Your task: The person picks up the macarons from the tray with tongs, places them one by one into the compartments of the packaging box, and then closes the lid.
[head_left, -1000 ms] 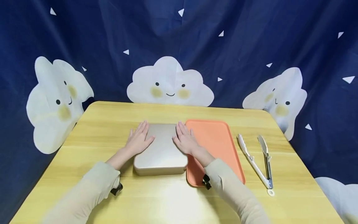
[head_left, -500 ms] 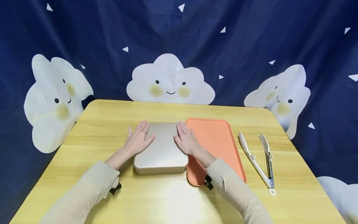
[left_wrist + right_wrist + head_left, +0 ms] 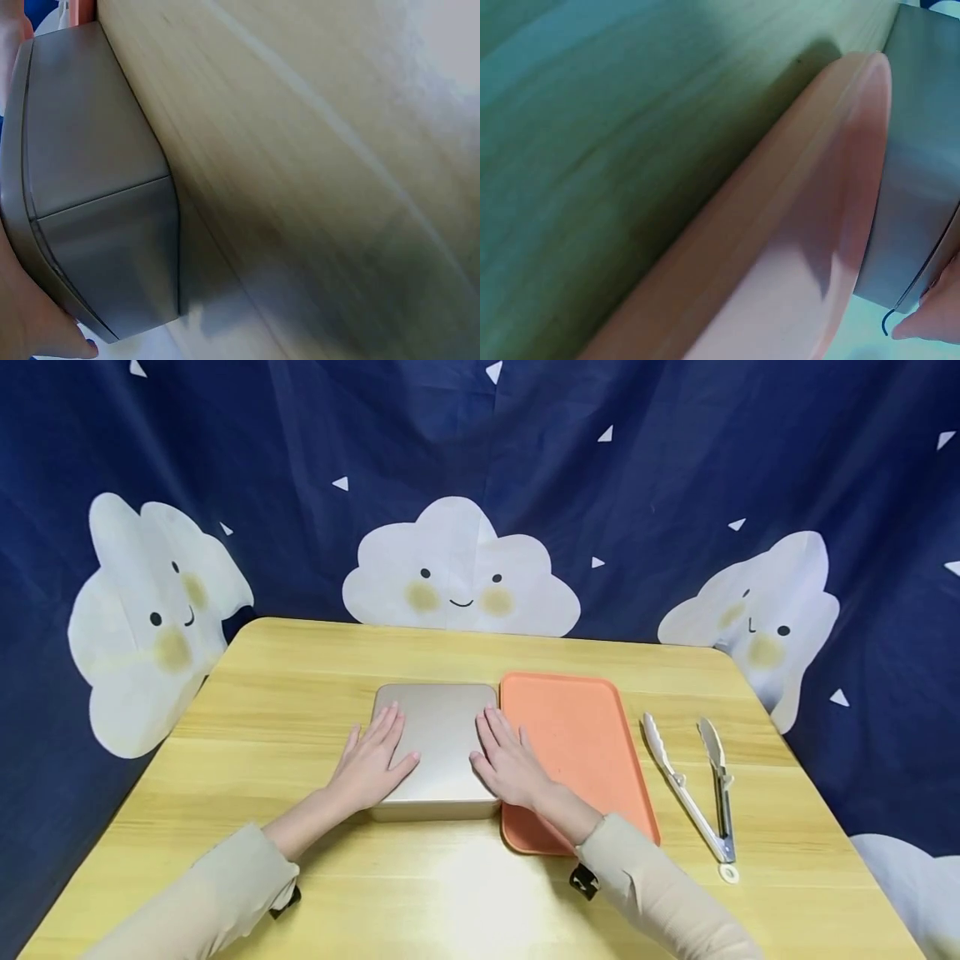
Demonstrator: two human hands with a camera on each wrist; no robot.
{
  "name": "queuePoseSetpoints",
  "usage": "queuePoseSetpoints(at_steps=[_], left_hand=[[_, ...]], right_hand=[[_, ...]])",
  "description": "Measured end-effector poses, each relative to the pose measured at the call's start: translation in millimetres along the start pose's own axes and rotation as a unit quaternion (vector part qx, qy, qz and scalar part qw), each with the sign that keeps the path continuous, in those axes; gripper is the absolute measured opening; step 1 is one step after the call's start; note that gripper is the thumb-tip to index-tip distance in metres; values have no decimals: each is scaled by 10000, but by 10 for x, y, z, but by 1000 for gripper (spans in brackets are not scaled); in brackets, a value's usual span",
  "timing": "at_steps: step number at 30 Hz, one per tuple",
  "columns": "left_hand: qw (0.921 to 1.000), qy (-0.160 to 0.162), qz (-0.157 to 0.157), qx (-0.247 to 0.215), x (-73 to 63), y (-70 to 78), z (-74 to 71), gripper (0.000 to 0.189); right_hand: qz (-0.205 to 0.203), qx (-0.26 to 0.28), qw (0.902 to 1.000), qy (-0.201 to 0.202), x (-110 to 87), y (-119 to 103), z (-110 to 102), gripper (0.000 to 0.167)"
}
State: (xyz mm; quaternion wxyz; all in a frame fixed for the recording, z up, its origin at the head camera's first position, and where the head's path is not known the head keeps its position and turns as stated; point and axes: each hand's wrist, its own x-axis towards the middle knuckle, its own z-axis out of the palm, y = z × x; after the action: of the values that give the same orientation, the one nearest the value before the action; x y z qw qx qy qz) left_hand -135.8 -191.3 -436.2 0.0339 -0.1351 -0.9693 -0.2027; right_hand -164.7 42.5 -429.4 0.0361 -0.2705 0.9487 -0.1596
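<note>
A low, rectangular, champagne-coloured metal box (image 3: 442,743) with a lid lies on the table. My left hand (image 3: 367,768) rests on the left side of the lid, fingers straight and pointing away from me. On the lid's right side rests my right hand (image 3: 513,768), also with straight fingers. In the left wrist view the box's side walls (image 3: 97,120) and the lid seam show, with part of the left hand (image 3: 30,315) at the lid's edge. The right wrist view has the box (image 3: 915,150) beside an orange tray (image 3: 780,225).
The shallow orange tray (image 3: 577,735) lies right against or very close to the box's right side, partly under the right forearm. Farther right, a pair of tongs (image 3: 686,806) lies spread apart. A blue curtain (image 3: 652,510) with clouds hangs behind the wooden table (image 3: 300,677).
Both hands have slid back towards me along the lid, uncovering its far corners. The view has shifted slightly; box, tray and tongs show no clear movement.
</note>
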Motion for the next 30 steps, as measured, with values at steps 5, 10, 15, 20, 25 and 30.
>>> queuePoseSetpoints(at_steps=[5,10,15,20,25,30], left_hand=[[9999,40,149,74,-13,-11,7,72],[9996,97,265,27,-42,-13,17,72],[9993,123,366,-13,-57,-3,33,72],[9988,196,438,42,-28,-19,24,72],[9980,170,614,25,48,-55,10,71],[9975,45,698,31,91,-114,-4,71]], right_hand=[[-26,-8,10000,2,-4,-10,11,59],[-140,35,9998,106,-19,-9,38,58],[-144,97,9998,121,-41,6,41,56],[-96,-28,10000,-1,-23,10,20,57],[121,-75,9998,-105,-12,-8,3,59],[177,26,9997,-162,10,-25,16,60]])
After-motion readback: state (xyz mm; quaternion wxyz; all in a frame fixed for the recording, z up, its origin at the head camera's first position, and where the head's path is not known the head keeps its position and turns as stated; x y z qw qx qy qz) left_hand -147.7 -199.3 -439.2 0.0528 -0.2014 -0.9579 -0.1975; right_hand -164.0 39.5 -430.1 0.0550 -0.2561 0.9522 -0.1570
